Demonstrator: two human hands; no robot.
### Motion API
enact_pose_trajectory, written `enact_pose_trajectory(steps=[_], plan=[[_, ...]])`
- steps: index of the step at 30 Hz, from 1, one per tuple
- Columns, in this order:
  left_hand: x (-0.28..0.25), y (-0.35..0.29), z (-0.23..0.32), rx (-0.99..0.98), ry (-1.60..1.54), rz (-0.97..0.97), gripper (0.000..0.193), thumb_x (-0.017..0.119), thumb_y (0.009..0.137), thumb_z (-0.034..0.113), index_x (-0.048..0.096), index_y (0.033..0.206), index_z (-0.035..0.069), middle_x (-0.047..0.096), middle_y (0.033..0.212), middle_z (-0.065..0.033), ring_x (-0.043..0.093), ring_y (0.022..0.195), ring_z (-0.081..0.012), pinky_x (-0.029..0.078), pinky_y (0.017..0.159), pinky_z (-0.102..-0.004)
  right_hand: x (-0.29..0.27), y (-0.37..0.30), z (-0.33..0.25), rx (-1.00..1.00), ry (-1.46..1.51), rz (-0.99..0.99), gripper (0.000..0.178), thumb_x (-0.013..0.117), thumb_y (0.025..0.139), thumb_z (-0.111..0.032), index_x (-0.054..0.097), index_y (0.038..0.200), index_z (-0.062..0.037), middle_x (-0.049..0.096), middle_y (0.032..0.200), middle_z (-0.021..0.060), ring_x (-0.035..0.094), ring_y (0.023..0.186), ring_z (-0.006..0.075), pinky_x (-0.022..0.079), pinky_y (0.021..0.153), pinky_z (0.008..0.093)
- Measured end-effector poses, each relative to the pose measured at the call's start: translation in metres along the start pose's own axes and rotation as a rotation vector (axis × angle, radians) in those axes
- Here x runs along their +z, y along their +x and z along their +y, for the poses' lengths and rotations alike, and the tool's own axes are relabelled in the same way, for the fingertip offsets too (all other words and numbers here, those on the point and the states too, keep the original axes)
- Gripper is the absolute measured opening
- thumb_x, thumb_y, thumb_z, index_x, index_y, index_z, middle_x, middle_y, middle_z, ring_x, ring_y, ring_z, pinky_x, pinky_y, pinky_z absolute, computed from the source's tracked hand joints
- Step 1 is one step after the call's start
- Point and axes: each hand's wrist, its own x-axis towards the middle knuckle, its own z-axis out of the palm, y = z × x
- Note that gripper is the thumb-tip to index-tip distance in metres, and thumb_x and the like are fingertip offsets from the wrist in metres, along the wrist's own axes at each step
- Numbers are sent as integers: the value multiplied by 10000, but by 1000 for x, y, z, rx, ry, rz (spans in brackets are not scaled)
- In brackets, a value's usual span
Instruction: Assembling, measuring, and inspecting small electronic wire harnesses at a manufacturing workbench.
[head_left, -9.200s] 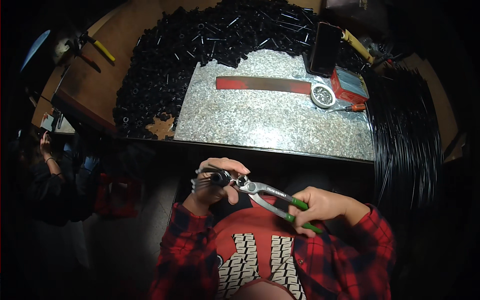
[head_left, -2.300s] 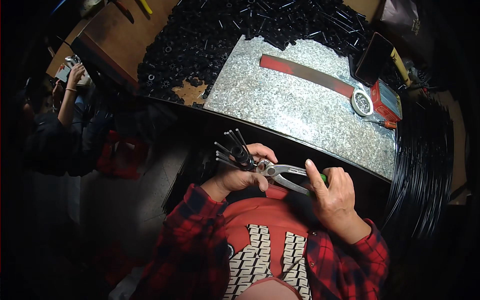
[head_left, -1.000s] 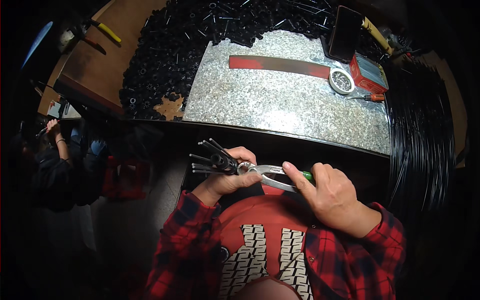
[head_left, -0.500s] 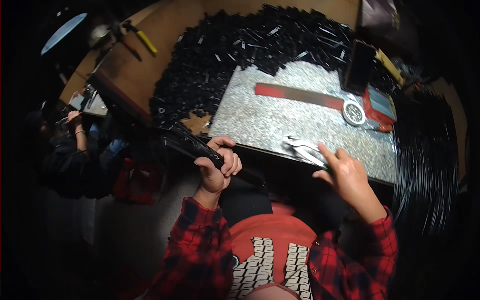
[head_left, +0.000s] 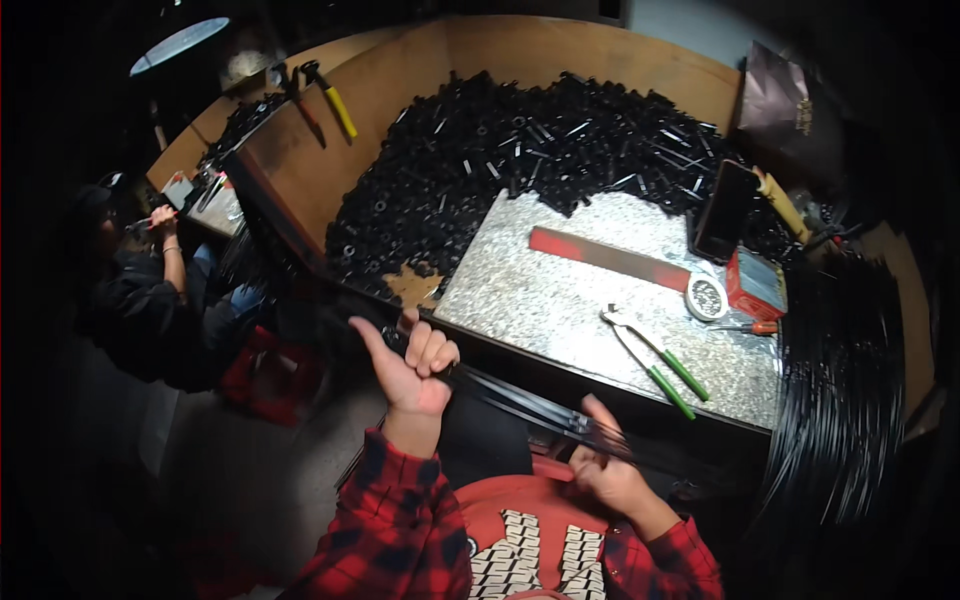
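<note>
Thin black rods (head_left: 522, 402) sloped down from the left hand (head_left: 412, 366) to the right hand (head_left: 608, 474), between the body and the stone slab (head_left: 550, 315). The left palm faced up. Its fingers were curled around one end of the bunch, likely so the rods would not slip apart, and its thumb stuck out, away from the rest. On the right hand, one finger pointed up and the others were bent by the far end. That part was blurry, so I could not tell if it gripped the rods or only touched them. Maybe it was there to stop the long end drooping.

Past the hands, green-handled nippers (head_left: 679, 368) lay on the slab, handles toward the person, perhaps so they were easy to grab. More black rods (head_left: 835, 390) hung down at the right, probably because they were long and floppy. An orange-handled screwdriver (head_left: 765, 328), a white dish (head_left: 691, 304) of shiny bits and a red box (head_left: 746, 286) sat close together near them. A flat red and gray bar (head_left: 608, 260) reached up near the dish.

Farther back, a phone (head_left: 722, 212) leaned up, maybe to be seen easily. Wooden walls (head_left: 590, 52) stood around a heap of little black parts (head_left: 420, 190), likely to stop them falling off.
</note>
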Motion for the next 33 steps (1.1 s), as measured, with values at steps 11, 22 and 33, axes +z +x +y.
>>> enact_pose_trajectory(steps=[11,22,33], plan=[[-10,-70,-89,-1009,341,-135,917,190,812,782,568,1061,-15,648,870,-142,639,825,-268,505,766,-350,-36,-19,-148,-473,-329,313,18,627,718,8,612,725,3,608,801,116,550,567,135,458,527,265],[91,-19,-35,-3,846,-593,623,743,796,175,349,1264,58,493,1049,-60,546,917,-121,465,794,-236,3,44,-62,-152,-660,-35,324,705,779,-210,497,646,-2,518,617,117,528,549,230,432,543,350],[138,-1,-20,-146,892,-914,98,671,810,-38,622,888,-5,616,875,-37,591,825,-86,483,741,-216,7,40,-61,-213,-674,-128,371,714,778,-245,495,623,12,526,632,139,559,575,272,452,562,375]])
